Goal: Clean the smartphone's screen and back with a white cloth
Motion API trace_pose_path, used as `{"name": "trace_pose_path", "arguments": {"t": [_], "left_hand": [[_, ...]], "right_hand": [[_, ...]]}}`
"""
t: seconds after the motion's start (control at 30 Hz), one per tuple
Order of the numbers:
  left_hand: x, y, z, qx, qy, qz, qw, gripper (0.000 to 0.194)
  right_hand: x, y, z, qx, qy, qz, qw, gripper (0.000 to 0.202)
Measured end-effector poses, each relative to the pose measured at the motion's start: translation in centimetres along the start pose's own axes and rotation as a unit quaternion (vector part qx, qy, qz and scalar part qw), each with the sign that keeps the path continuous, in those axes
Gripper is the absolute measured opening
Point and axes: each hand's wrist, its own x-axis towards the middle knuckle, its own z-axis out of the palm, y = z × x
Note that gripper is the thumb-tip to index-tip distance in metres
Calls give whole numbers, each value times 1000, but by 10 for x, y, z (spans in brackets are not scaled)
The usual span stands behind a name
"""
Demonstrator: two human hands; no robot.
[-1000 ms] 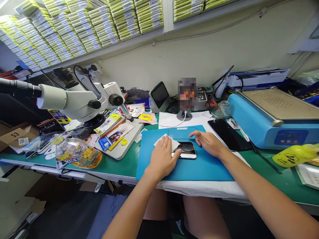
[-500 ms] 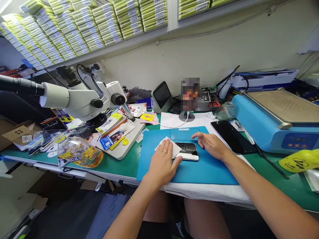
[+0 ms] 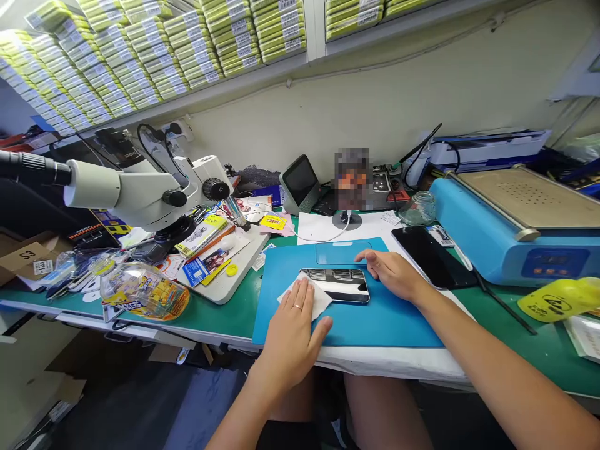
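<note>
A smartphone point(image 3: 345, 286) with a glossy, reflective face lies on a blue mat point(image 3: 281, 262). My left hand point(image 3: 293, 331) rests flat on a white wipe point(image 3: 322, 304), fingers stretched out and thumb spread to the right. The wipe covers the phone's left end, which is partly hidden beneath it. Just beyond the phone's upper right corner, my right hand point(image 3: 391, 272) hovers with nothing visible in it, index finger extended and the others loosely bent. A thin, clear rectangle point(image 3: 347, 253) shows on the mat behind the phone.
A microscope point(image 3: 140, 194) and a plastic jar point(image 3: 145, 290) stand to the left. On the right are a black tablet-like device point(image 3: 434, 256), a blue heating plate point(image 3: 469, 231), a glass jar point(image 3: 422, 209) and a yellow bottle point(image 3: 557, 300). Packed shelves point(image 3: 187, 50) hang above.
My left hand has slid with the wipe toward the left and slightly nearer me, baring more of the phone's face. The right hand keeps nearly the same pose.
</note>
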Motion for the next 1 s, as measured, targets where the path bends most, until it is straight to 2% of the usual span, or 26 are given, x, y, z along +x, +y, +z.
{"name": "trace_pose_path", "arguments": {"t": [0.13,0.2,0.27,0.43,0.53,0.6,0.77,0.83,0.9,1.0], "left_hand": [[36,-4,-3,4,-17,-18,1000,70],[41,-4,-3,7,-20,-18,1000,72],[33,-2,-2,9,-13,-14,1000,73],[-14,2,-1,6,-15,3,1000,74],[-18,2,-3,-1,-24,17,1000,78],[-3,2,-4,-6,-33,26,999,79],[54,10,-4,-26,-42,40,998,77],[62,15,-4,-33,-39,43,998,77],[54,18,-3,-36,-36,48,998,77],[25,20,-3,-37,-40,58,997,79]], "right_hand": [[-1,-1,0,2,6,7,1000,73],[-2,-3,0,6,8,8,1000,73],[-3,-4,0,8,9,7,1000,72],[-1,-3,0,-2,6,5,1000,72],[0,-3,0,-8,0,6,1000,74],[0,-4,1,-6,8,6,1000,73],[-1,-6,0,4,13,4,1000,72],[-1,-6,-1,5,12,1,1000,74],[-1,-5,-1,2,15,-3,1000,74],[-1,-4,-1,-5,12,-3,1000,74]]}}
